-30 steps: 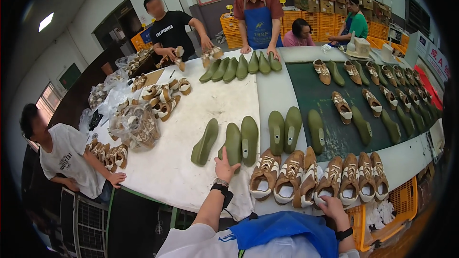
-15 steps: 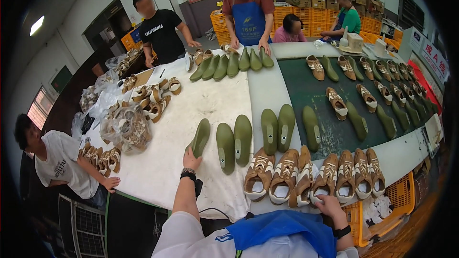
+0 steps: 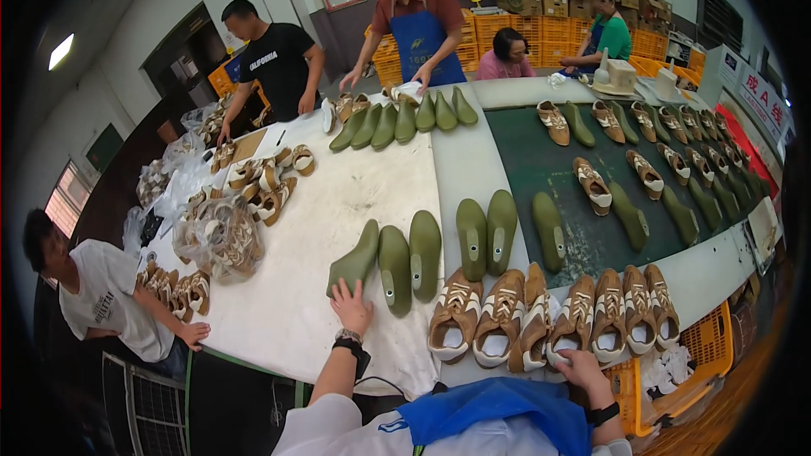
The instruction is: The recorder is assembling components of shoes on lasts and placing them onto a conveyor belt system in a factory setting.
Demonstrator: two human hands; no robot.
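Note:
Fingers spread, my left hand [image 3: 351, 308] touches the heel end of a green shoe last [image 3: 356, 260] lying on the white table cover. Directly to its right, two more green lasts [image 3: 394, 270] lie side by side. My right hand [image 3: 583, 367] is at the near edge, its fingers closed on the heel of a brown and white sneaker [image 3: 573, 318]; part of the grip is hidden. That sneaker belongs to a row of several laced sneakers [image 3: 498, 312], toes pointing away from me. Behind the row lies a pair of green lasts [image 3: 500, 232].
On the green mat [image 3: 528, 152] are rows of sneakers and lasts. More lasts [image 3: 389, 125] line the far side. A plastic bag of sneakers [image 3: 224, 236] lies left. An orange crate [image 3: 710, 342] stands below the right edge. Several people, including one in a blue apron [image 3: 418, 46], surround the table.
The last under my left hand has come down flat beside the other two, and my fingers have spread. My right hand stays at the sneaker. Across the table, two people have leaned in, reaching toward shoes.

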